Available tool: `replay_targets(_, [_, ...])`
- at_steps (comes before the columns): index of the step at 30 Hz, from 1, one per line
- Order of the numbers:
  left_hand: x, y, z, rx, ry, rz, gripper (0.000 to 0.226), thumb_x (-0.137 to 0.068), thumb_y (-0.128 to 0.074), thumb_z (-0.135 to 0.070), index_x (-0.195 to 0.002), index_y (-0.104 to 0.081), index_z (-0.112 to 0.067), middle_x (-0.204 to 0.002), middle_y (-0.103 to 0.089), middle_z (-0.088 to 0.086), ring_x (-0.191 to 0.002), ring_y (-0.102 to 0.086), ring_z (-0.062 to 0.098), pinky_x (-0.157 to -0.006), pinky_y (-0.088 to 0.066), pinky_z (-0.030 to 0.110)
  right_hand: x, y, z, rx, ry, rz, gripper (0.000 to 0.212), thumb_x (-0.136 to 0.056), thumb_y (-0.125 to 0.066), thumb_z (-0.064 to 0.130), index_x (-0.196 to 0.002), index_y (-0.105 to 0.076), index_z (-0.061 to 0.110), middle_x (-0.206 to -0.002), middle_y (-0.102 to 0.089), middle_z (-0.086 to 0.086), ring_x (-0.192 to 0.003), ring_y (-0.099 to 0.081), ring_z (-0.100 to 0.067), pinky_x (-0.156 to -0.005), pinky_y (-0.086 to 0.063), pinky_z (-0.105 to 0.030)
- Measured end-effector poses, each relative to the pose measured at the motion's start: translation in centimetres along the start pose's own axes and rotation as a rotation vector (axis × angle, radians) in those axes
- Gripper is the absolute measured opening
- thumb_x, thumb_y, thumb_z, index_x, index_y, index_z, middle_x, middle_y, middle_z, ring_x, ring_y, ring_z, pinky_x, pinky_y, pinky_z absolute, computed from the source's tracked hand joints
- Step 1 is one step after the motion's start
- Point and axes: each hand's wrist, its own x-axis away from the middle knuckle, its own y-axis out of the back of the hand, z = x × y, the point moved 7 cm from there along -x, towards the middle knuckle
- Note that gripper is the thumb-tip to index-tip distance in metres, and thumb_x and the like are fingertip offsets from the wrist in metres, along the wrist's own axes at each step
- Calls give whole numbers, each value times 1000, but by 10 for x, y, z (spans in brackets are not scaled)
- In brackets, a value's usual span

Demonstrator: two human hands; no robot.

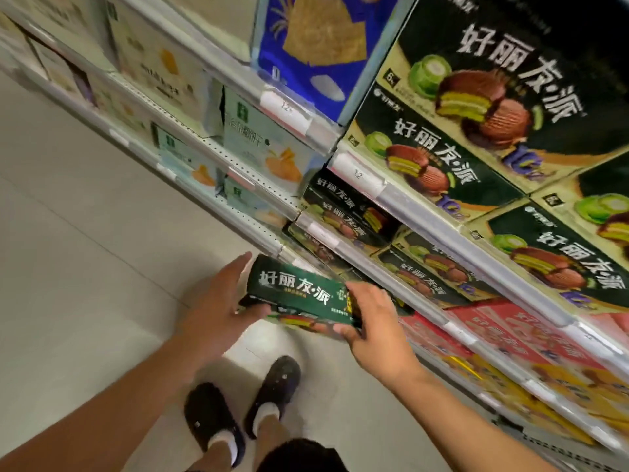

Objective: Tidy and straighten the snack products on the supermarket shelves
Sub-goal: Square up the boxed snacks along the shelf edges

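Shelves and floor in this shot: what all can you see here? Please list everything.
Dark green pie boxes: many, upper and middle shelves, right
Held dark green box: one, in front of the shelves
Blue cracker box: one, top shelf
Pale mint and cream boxes: several, shelves at left
Red boxes: several, lower shelf
Yellow boxes: several, lowest shelf
Price tags: several, white, on shelf rails
Floor: pale tile
Shoes: two, dark
Left hand: supporting the box's left end
Right hand: gripping its right end
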Motion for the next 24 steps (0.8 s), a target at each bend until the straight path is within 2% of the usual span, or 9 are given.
replay_targets(2, [-22, 13, -10, -22, 18, -109, 74, -88, -64, -49, -151, -25, -41, -154, -37, -7, -139, -38, 20, -113, -33, 49, -22, 17, 7, 53, 20, -149, 67, -84, -71, 29, -142, -42, 12, -133, -47, -5, -117, -38, -21, -107, -34, -39])
replay_targets(5, [-53, 15, -29, 59, -5, -113, 56, -88, -52, -60, -141, -37, -53, -144, -50, -13, -129, -50, 14, -107, -42, 50, -55, 32, 2, 96, 1, -313, 68, -81, -74, 15, -140, -43, 3, -130, -48, -12, -114, -37, -24, -107, -34, -49])
replay_targets(9, [-96, 7, -45, 97, -25, -32, 65, -80, -51, -59, -140, -27, -63, -145, -46, -19, -123, -47, 1, -105, -45, 45, -96, 34, -18, 162, -35, -387, 70, -77, -71, 4, -141, -41, 1, -131, -47, -15, -116, -42, -32, -111, -27, -52])
replay_targets(13, [-134, -3, -45, 80, -27, 56, 73, -80, -55, -54, -142, -17, -65, -150, -41, -18, -129, -45, 6, -107, -42, 50, -121, 27, -37, 250, -88, -403, 74, -77, -72, 8, -142, -38, 4, -127, -50, -15, -112, -45, -33, -103, -35, -45])
replay_targets(15, [-146, -8, -45, 93, -38, 92, 76, -85, -60, -46, -142, -14, -66, -153, -36, -19, -133, -43, 10, -108, -40, 51, -127, 26, -43, 274, -115, -426, 73, -77, -72, 10, -142, -39, 6, -122, -54, -16, -110, -49, -37, -99, -38, -47])
replay_targets(18, [-162, -16, -48, 165, -68, 172, 80, -94, -62, -28, -142, -11, -65, -157, -27, -20, -139, -36, 9, -112, -35, 50, -133, 30, -51, 283, -163, -489, 58, -80, -70, 14, -133, -46, 10, -114, -60, -17, -106, -53, -40, -90, -40, -49])
replay_targets(20, [-170, -21, -57, 159, -142, 222, 82, -96, -59, -19, -146, -7, -58, -159, -18, -22, -144, -23, 4, -117, -28, 46, -136, 32, -59, 317, -226, -503, 46, -82, -67, 14, -125, -51, 12, -112, -63, -18, -105, -55, -41, -89, -40, -48])
replay_targets(22, [-180, -24, -65, 106, -197, 254, 84, -96, -56, -14, -149, -3, -51, -159, -13, -21, -147, -14, 3, -118, -24, 42, -139, 35, -67, 344, -284, -509, 30, -82, -66, 12, -111, -59, 10, -99, -67, -21, -94, -60, -44, -84, -42, -48])
replay_targets(24, [-192, -28, -71, 70, -203, 275, 87, -95, -53, -7, -151, 0, -49, -160, -12, -19, -147, -13, 5, -116, -25, 38, -145, 37, -72, 351, -325, -494, 16, -84, -63, 11, -100, -60, 10, -91, -66, -21, -86, -60, -45, -77, -43, -46])
